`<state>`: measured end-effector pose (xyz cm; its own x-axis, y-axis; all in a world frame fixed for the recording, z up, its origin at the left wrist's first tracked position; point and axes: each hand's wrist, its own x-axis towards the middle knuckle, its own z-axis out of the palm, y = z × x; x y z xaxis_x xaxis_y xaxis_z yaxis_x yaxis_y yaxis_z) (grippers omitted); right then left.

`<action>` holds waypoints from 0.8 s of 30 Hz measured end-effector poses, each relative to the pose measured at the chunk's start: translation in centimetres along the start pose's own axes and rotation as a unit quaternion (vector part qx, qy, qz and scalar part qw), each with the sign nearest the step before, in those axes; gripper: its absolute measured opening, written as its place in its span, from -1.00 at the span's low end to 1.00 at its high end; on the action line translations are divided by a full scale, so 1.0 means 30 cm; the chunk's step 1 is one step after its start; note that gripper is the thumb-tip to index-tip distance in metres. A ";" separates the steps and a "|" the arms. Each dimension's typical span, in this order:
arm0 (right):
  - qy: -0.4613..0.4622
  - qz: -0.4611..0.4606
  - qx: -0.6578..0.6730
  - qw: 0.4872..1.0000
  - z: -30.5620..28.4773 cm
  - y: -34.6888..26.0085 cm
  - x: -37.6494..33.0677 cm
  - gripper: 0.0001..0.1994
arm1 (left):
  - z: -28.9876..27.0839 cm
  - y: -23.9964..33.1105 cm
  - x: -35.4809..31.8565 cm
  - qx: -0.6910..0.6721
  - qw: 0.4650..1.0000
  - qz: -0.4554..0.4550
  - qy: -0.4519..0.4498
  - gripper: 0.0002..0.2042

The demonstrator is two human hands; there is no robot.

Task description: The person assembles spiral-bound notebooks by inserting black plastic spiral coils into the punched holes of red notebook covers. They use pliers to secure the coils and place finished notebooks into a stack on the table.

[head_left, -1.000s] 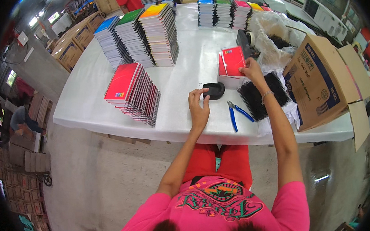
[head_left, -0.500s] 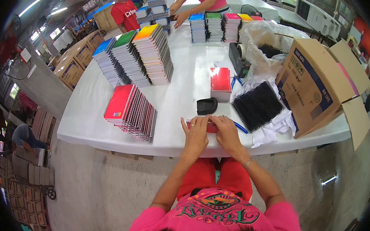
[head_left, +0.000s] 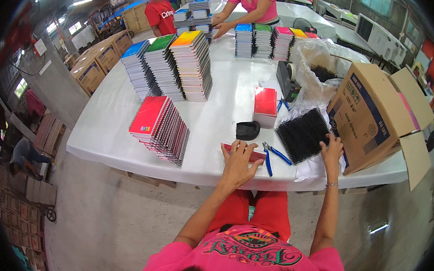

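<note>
The left hand [head_left: 238, 163] lies flat, fingers spread, pressing a red notebook [head_left: 246, 152] on the table [head_left: 218, 120]. The right hand [head_left: 331, 152] (fingers open) touches the black spiral bindings [head_left: 301, 134]; blue pliers [head_left: 271, 157] lie between the hands.

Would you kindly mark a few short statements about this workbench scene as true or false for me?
1. The left hand lies flat on a thin red booklet at the near edge of the white table. True.
2. The right hand holds the blue-handled pliers. False: the pliers lie on the table between the hands; the right hand touches the bundle of black spiral binding coils.
3. The brown cardboard box stands to the person's right with its flaps open. True.
4. The slanted stack of red-covered spiral notebooks sits inside the box. False: it rests on the table, to the person's left.
</note>
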<state>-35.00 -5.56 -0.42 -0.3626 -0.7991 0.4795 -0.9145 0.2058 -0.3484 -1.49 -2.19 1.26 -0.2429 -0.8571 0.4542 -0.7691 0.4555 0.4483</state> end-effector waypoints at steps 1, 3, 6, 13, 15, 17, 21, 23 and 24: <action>0.001 -0.020 -0.024 1.000 0.027 0.030 -0.013 -0.68 | 0.003 0.009 0.005 -0.002 1.000 -0.002 0.007 -0.57; -0.003 -0.045 -0.046 0.998 0.060 0.065 -0.026 -0.68 | 0.015 0.016 0.009 0.004 0.999 -0.016 0.029 -0.50; -0.012 -0.049 -0.038 0.998 0.079 0.072 -0.027 -0.67 | 0.059 0.017 0.015 0.026 0.996 -0.040 0.073 -0.49; -0.062 0.046 0.017 0.997 0.043 0.050 0.022 -0.70 | 0.093 0.018 0.013 0.035 0.991 -0.048 0.124 -0.55; -0.071 0.076 0.038 0.994 0.025 0.039 0.031 -0.72 | 0.092 0.020 0.015 0.027 0.991 -0.054 0.121 -0.57; -0.065 0.097 0.062 0.991 0.014 0.028 0.037 -0.73 | 0.091 0.021 0.017 0.020 0.991 -0.058 0.115 -0.59; -0.024 0.100 0.107 0.989 0.026 0.060 0.050 -0.76 | 0.097 0.022 0.016 0.002 0.991 -0.051 0.123 -0.61; 0.017 0.064 0.099 0.993 0.031 0.060 0.039 -0.78 | 0.097 0.018 0.014 0.007 0.991 -0.045 0.124 -0.62; 0.029 0.063 0.122 0.990 0.028 0.055 0.036 -0.79 | 0.096 0.019 0.013 0.009 0.991 -0.045 0.127 -0.62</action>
<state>-36.74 -6.56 -1.16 -0.4875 -0.7399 0.4635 -0.7932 0.1534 -0.5894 -3.73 -2.96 -0.53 -0.0184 -0.8046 0.5936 -0.7915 0.3745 0.4830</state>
